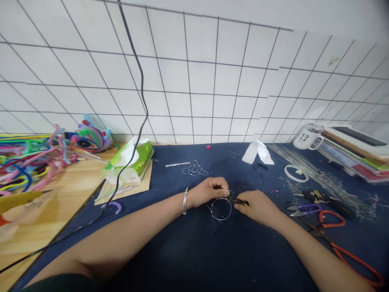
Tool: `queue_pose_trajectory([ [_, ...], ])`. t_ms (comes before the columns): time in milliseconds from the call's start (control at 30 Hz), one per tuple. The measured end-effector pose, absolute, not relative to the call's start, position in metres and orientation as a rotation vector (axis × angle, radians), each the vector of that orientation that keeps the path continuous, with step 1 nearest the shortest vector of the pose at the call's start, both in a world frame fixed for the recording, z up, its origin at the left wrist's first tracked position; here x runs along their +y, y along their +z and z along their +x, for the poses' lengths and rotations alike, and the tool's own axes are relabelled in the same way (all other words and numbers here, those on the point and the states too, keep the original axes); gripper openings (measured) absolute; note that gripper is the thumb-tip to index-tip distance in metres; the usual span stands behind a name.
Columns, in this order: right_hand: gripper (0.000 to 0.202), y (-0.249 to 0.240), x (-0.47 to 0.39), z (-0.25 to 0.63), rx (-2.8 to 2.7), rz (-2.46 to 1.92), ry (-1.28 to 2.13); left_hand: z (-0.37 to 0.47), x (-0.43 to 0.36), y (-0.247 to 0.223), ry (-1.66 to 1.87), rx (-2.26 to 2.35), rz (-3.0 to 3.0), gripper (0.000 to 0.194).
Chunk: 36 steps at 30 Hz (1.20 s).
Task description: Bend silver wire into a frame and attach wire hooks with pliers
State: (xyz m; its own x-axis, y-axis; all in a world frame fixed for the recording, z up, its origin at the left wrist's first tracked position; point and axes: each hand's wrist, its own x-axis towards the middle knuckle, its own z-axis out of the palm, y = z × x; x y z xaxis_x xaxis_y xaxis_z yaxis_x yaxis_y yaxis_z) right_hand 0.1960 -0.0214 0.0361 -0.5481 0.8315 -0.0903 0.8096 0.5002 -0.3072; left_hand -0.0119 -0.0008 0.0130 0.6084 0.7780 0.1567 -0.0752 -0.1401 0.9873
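Near the middle of the dark blue cloth, my left hand pinches a thin silver wire piece bent into loops. Its largest ring hangs below the fingertips. My right hand is closed around dark pliers, whose jaws meet the wire beside my left fingertips. Whether the jaws are fully closed is too small to tell. Another bent wire piece lies on the cloth beyond my left hand, with short straight wires to its left.
On the right lie red-handled scissors, purple snips, a wire coil, many straight wires and a mug. A tissue pack, black cable and colourful fuzzy stems are on the left.
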Motion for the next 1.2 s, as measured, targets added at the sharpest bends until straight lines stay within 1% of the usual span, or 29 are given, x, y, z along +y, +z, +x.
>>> queue_pose_trajectory([
  [667,0.026,0.0388,-0.0204,0.1969,-2.666,-1.503,0.564,-0.0116,-0.0017,0.0135,0.824,0.627,1.632,0.021],
  [900,0.03,0.0348,-0.0181,0.1984,-2.672,-1.444,0.686,-0.0111,-0.0025,0.0142,0.83,0.668,1.699,0.023],
  [1200,0.026,0.036,-0.0174,0.1983,-2.694,-1.427,0.709,-0.0099,-0.0009,0.0131,0.823,0.682,1.806,0.022],
])
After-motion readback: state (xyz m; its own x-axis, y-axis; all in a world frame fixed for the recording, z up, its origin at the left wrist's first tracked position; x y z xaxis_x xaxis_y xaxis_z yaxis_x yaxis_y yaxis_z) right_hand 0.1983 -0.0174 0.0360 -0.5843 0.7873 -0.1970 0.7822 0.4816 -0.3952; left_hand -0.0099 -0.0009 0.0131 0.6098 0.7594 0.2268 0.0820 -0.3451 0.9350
